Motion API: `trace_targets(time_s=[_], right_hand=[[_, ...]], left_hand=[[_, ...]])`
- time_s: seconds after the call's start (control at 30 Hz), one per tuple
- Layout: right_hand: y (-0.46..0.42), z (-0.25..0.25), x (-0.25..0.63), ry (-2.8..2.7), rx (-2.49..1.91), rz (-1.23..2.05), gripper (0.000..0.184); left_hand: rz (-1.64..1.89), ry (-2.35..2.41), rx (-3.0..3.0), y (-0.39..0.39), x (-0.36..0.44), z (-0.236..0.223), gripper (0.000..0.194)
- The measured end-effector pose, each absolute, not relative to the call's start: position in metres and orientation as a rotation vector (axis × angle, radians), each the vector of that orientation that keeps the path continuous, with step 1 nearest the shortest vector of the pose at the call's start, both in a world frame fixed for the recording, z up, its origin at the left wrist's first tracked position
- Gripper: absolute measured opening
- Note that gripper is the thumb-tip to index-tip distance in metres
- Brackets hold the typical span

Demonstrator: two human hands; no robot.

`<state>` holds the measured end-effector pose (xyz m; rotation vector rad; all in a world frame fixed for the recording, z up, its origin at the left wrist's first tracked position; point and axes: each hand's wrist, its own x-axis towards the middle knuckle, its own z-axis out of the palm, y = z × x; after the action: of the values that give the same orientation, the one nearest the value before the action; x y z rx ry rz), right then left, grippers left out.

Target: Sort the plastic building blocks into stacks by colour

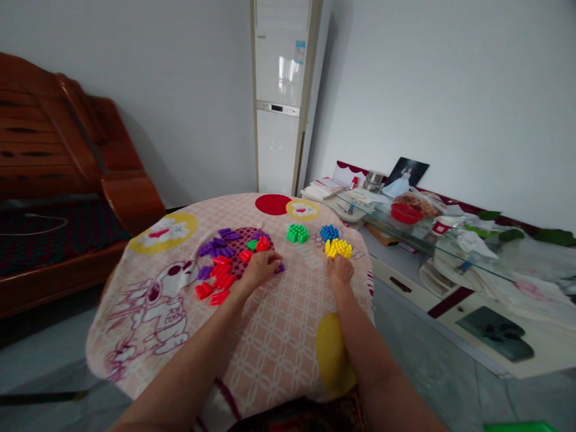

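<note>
My left hand point(263, 265) rests knuckles-up on the patterned cloth point(279, 324), fingers curled at the edge of a loose pile of red pieces point(219, 277) and purple pieces point(216, 246); a purple piece shows by its fingertips. Whether it holds one is hidden. My right hand point(339, 269) lies just below a tidy cluster of yellow pieces point(338, 248), fingers bent toward it and touching it. A green cluster point(297, 233) and a blue cluster point(329, 232) stand behind.
A wooden sofa point(67, 174) is at the left. A tall white air conditioner point(281, 96) stands at the back. On the right a low glass-topped cabinet point(432, 240) carries papers, a red bowl point(405, 213), a photo and cups.
</note>
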<state>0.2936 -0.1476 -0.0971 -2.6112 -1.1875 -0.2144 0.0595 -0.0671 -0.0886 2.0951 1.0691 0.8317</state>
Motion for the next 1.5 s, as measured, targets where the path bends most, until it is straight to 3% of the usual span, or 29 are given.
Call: trace_targets(time_s=[0.2, 0.5, 0.7, 0.87, 1.03, 1.33, 1.5], right_hand=[[-0.148, -0.103, 0.295, -1.177, -2.567, -0.235, 0.031], [-0.134, -0.102, 0.32, -1.194, -2.165, -0.608, 0.035], [-0.113, -0.09, 0.323, -1.341, -2.13, -0.569, 0.044], [-0.117, -0.119, 0.285, -1.717, -1.775, -0.533, 0.034], [-0.123, -0.132, 0.253, -2.043, -1.748, -0.292, 0.02], [-0.121, -0.137, 0.261, -2.0, -1.713, -0.163, 0.019], [-0.118, -0.139, 0.262, -1.964, -1.746, -0.136, 0.018]], left_hand=[[1.09, 1.149, 1.994, -0.086, 0.051, -0.097, 0.027], [1.142, 1.205, 1.985, -0.087, 0.049, -0.103, 0.028], [1.169, 1.193, 1.957, -0.084, 0.05, -0.11, 0.025], [1.199, 1.257, 1.924, -0.079, 0.047, -0.113, 0.024], [1.039, 1.315, 2.111, -0.077, 0.047, -0.118, 0.023], [0.859, 1.471, 2.287, -0.075, 0.039, -0.116, 0.029], [1.067, 1.742, 2.073, -0.066, 0.023, -0.112, 0.026]])
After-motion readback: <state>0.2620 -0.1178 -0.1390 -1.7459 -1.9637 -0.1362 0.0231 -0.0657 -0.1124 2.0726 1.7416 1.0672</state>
